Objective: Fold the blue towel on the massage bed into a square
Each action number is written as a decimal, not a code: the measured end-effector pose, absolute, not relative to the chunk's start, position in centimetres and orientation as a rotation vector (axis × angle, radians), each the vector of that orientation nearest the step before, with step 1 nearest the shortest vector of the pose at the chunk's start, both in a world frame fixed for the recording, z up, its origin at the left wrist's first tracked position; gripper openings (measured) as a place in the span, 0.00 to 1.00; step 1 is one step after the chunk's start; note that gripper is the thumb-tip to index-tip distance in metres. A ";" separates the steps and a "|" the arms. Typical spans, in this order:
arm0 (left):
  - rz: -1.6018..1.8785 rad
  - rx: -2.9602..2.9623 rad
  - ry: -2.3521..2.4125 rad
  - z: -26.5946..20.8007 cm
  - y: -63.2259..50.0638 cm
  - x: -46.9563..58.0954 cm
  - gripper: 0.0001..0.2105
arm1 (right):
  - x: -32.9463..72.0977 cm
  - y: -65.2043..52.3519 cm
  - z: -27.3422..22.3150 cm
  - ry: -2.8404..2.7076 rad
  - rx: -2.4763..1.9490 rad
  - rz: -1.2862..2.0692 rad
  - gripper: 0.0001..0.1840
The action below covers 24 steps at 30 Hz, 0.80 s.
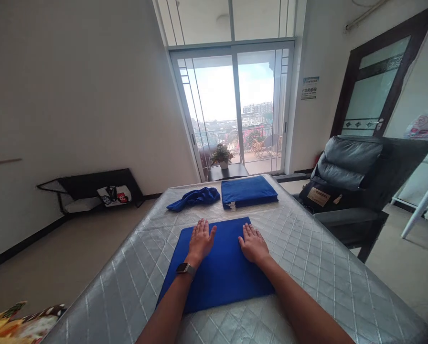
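A flat blue cloth (224,272) lies spread on the quilted, plastic-covered mattress (300,286) in front of me. My left hand (201,241), with a watch (186,269) on its wrist, rests flat on the cloth's upper left part, fingers stretched forward. On the upper right part lies my right hand (253,242), palm down, fingers stretched out. Neither hand grips anything. Beyond them are a crumpled blue cloth (194,198) on the left and a neat stack of folded blue cloths (249,190) with a white tag on the right.
A grey armchair (353,177) holding a dark bag (319,193) stands to the right of the mattress. Past the far edge is a small table (231,171) with a potted plant (222,155), before sliding glass doors. A black rack (95,188) stands against the left wall.
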State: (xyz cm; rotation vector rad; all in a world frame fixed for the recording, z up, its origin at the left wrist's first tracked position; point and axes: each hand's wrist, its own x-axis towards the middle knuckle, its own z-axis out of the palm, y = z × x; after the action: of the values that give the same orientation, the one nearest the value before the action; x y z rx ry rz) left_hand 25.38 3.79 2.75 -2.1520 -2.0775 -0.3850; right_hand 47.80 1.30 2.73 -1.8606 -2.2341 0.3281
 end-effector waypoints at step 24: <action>-0.107 -2.365 -2.042 1.0 0.4 20.8 0.29 | 48.0 1.2 2.9 -2.249 -1.861 0.294 0.37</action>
State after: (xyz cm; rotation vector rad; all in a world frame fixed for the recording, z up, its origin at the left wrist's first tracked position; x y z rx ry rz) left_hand 20.78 0.38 1.00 -2.3653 -2.0417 -0.1073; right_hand 47.97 1.19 2.94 -1.8614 -2.2494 0.2935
